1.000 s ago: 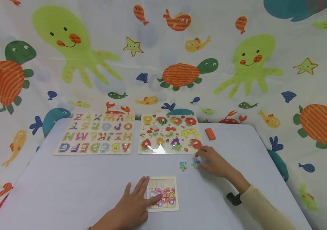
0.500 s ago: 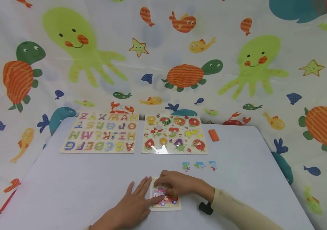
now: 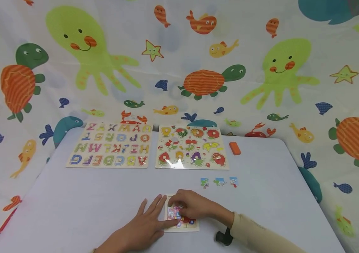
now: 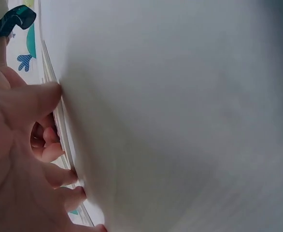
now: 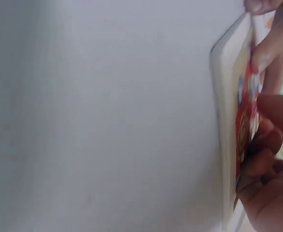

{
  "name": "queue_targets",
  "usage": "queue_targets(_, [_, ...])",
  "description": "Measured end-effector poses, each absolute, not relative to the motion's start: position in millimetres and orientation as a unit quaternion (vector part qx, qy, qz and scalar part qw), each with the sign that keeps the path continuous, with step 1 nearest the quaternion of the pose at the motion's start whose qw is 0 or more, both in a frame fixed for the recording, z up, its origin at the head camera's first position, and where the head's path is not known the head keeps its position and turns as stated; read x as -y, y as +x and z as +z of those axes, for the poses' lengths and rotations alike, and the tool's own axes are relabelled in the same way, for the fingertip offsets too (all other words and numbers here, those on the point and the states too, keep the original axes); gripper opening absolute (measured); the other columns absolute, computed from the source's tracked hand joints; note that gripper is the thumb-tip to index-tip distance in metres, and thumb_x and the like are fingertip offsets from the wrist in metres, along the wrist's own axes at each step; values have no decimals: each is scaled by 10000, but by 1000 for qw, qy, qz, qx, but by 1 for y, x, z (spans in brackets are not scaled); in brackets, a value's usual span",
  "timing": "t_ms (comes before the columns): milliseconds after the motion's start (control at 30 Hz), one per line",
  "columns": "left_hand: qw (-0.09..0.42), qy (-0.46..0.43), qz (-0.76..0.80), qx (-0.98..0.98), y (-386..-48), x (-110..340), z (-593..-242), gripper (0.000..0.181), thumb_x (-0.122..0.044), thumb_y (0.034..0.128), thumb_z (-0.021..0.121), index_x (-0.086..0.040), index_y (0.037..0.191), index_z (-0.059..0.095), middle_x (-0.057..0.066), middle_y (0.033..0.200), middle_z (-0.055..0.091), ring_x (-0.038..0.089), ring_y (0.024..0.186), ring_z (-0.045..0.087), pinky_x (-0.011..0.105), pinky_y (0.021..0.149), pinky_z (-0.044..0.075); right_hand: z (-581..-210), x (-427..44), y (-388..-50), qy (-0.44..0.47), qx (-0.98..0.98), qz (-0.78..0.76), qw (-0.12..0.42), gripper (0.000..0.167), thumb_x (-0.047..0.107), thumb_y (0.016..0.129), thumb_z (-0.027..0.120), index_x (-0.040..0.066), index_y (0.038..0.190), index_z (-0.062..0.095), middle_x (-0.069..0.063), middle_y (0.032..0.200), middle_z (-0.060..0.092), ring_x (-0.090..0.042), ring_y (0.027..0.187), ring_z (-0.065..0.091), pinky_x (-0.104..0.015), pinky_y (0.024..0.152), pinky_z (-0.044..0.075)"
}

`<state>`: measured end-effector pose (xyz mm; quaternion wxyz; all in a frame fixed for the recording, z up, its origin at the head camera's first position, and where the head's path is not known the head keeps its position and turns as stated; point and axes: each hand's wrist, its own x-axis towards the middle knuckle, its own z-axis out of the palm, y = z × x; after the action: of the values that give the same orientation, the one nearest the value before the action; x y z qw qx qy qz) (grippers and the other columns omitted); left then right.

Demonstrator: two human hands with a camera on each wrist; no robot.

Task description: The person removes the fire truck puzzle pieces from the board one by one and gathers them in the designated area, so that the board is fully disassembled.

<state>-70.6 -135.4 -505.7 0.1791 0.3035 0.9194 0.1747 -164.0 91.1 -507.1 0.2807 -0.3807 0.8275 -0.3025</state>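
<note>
A small square wooden jigsaw tray lies near the front of the table, with a red vehicle picture of joined pieces in it. My left hand steadies the tray's left side, its fingers spread straight and its thumb lying over the picture. Curled over the upper part of the tray, my right hand pinches a puzzle piece that its fingers almost wholly hide. In the right wrist view, the right thumb and fingers are close against the picture inside the raised tray edge.
Three loose puzzle pieces lie in a row behind the tray: one green and blue, one in the middle, one at right. Farther back are an alphabet board, a fruit board and an orange block.
My right hand has come from beside the loose pieces, leftward and toward me, onto the tray, where it has stayed for the last half second. The left hand has kept its place on the tray.
</note>
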Motion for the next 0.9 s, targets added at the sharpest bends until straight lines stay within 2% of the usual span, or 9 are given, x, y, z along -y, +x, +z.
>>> queue_targets(333, [185,289,168,-924,-72,132,-505,533,-234,966,670,-504,1415,571,185,1654,266,403,1533,168,736,1125,175,-505,-85,-155,-320,-829,-354,291,236,84,922,725,245,1087,674,112,958,563,-43,859,515,-216,783,476])
queue_targets(567, [175,299,164,-924,-72,132,-503,541,-203,969,667,-503,1409,576,215,1641,273,416,1525,194,736,1111,207,-509,-84,-151,-287,-817,-405,293,92,99,944,712,173,944,658,95,800,560,-36,732,499,-192,644,414])
queue_targets(700, [176,297,164,-924,-72,132,-504,545,-199,966,673,-508,1405,579,218,1639,278,419,1524,195,738,1108,210,-512,-85,-150,-272,-812,-426,290,72,84,937,709,145,914,678,83,770,569,-50,713,497,-196,633,398])
queue_targets(900, [165,300,170,-924,-71,132,-503,539,-176,973,653,-492,1405,587,230,1635,279,426,1522,195,741,1103,214,-515,-84,-149,-265,-809,-440,285,116,62,948,684,168,901,674,86,769,579,-45,726,508,-193,655,408])
